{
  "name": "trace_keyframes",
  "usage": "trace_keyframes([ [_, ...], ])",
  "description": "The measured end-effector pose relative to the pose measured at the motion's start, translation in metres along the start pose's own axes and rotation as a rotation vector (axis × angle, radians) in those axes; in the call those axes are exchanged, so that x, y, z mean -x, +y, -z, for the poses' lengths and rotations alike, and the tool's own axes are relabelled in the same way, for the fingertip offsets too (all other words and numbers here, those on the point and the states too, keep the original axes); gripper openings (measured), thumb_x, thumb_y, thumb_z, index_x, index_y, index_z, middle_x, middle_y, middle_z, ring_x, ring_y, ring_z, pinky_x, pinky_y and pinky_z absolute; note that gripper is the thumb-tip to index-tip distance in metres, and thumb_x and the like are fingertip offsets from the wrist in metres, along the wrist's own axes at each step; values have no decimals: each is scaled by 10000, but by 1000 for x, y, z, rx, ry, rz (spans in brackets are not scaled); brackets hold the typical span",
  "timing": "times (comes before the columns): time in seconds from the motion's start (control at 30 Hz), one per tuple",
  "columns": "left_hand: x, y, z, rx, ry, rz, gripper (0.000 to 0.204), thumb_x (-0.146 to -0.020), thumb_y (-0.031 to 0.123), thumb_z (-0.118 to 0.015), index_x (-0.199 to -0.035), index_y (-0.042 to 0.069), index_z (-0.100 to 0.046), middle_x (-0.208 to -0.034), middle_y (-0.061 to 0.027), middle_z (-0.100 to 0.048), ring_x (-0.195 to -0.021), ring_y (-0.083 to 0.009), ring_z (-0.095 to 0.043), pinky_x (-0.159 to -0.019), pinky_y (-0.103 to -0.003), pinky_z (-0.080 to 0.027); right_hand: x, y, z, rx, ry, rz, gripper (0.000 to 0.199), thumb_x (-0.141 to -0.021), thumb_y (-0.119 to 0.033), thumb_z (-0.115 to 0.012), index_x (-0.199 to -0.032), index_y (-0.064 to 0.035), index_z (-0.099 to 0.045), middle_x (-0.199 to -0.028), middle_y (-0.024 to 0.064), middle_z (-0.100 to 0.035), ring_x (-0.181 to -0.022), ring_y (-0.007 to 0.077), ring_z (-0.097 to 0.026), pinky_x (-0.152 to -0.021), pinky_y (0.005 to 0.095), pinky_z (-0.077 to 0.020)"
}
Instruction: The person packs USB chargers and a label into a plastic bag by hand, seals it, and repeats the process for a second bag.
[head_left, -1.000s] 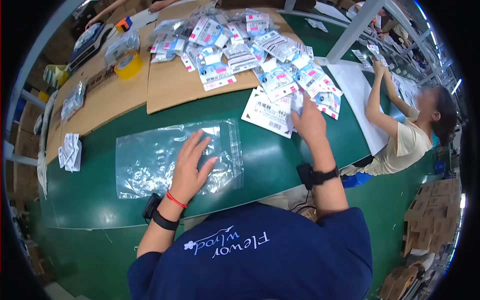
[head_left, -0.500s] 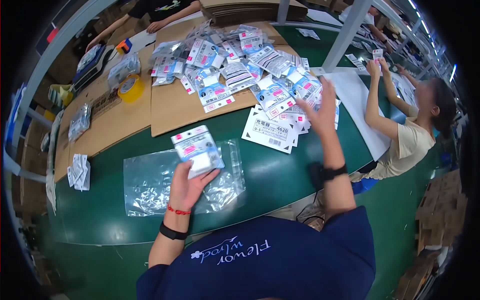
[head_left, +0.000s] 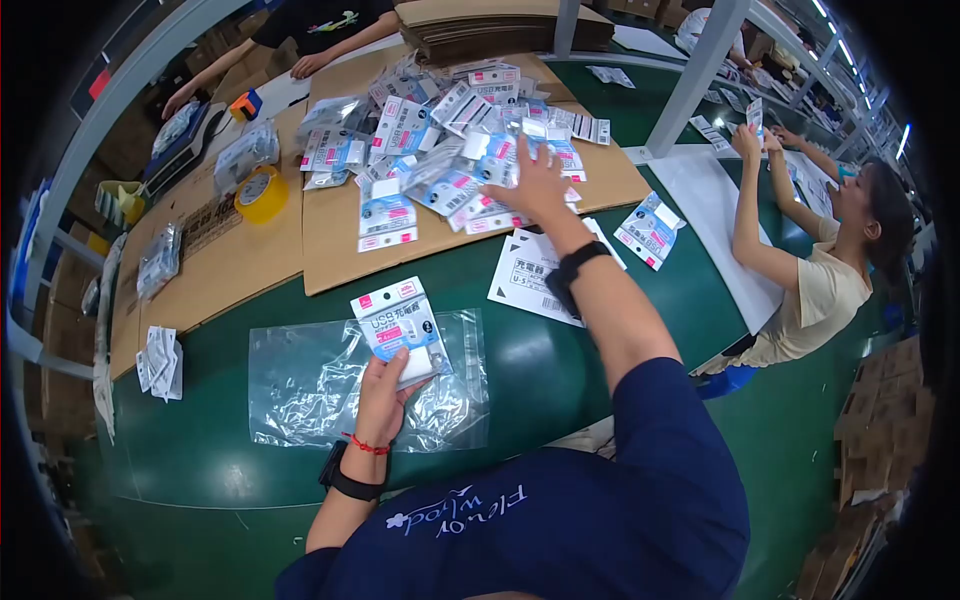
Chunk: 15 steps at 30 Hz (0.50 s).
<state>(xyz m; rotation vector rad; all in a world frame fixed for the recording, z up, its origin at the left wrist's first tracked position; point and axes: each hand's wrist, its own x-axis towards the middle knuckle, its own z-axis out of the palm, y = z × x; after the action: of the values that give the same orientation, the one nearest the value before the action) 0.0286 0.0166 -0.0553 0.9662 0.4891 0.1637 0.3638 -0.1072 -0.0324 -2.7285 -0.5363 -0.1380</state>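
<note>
My left hand (head_left: 380, 405) grips a packaged charger (head_left: 398, 320) by its lower part, thumb on the front. This flat pack has a white and blue card with a white block inside. Beneath it, a clear plastic bag (head_left: 300, 380) lies flat on the green table. My right hand (head_left: 540, 185) reaches over the front right of a heap of similar packs (head_left: 410, 130), fingers spread and touching or just above them. Printed white sheets (head_left: 520, 268) lie partly under my right forearm. One single pack (head_left: 650, 230) sits apart, right of those sheets.
Cardboard (head_left: 335, 260) lies under the heap. To the left are a yellow tape roll (head_left: 262, 195), bagged items (head_left: 160, 260) and a stack of small white papers (head_left: 160, 362). A metal post (head_left: 690, 85) stands at the right. A co-worker (head_left: 810, 260) handles a pack there; another person's arms show at the far side.
My right hand has swung left and forward onto the heap, shifting several packs. A single pack now shows apart on the right. My left hand has moved slightly right and nearer with its packaged charger.
</note>
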Motion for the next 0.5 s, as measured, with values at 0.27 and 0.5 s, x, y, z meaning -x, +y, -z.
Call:
trace_keyframes([
  [0.27, 3, 0, -1, 12, 4, -17, 323, -968, 237, -515, -1232, 51, -499, -1166, -99, -606, -1040, -220, -622, -874, -382, -539, -5, -42, 5, -149, -80, 11, 1007, -728, -661, -632, -1465, -90, -252, -1433, 267, -335, -1313, 457, -322, -1025, 545, -333],
  [0.5, 2, 2, -1, 55, 60, 17, 357, -969, 284, -511, -1226, 35, -506, -1174, -100, -604, -1045, -229, -622, -865, -387, -537, 1, 161, 76, -49, 190, -37, 573, -797, -68, -570, -1340, -5, -401, -1137, 274, -589, -1041, 409, -580, -883, 445, -464],
])
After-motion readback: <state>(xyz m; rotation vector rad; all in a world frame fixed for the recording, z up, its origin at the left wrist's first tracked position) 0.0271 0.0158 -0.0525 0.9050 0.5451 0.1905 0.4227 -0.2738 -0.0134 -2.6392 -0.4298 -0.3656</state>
